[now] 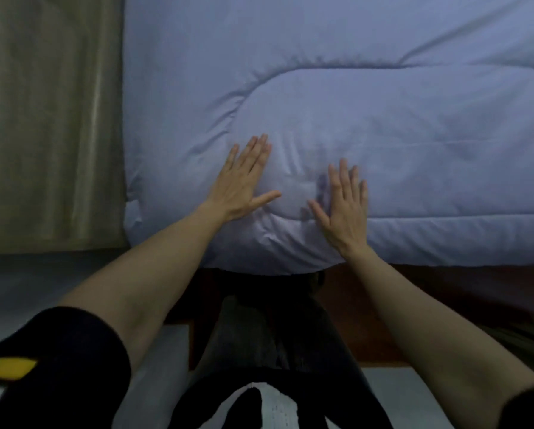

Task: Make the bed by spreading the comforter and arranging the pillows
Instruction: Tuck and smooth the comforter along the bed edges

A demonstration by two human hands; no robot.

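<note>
Both bare forearms reach forward onto the comforter (383,119). The left hand (244,178) lies flat on it near its left edge, fingers straight, thumb spread. The right hand (343,205) presses palm-down just beside it, fingers straight and slightly apart.

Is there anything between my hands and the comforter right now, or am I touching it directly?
Nothing visible is in the way. The left hand and right hand both lie flat with straight fingers directly on the pale blue comforter, near its corner by the bed's edge.
</note>
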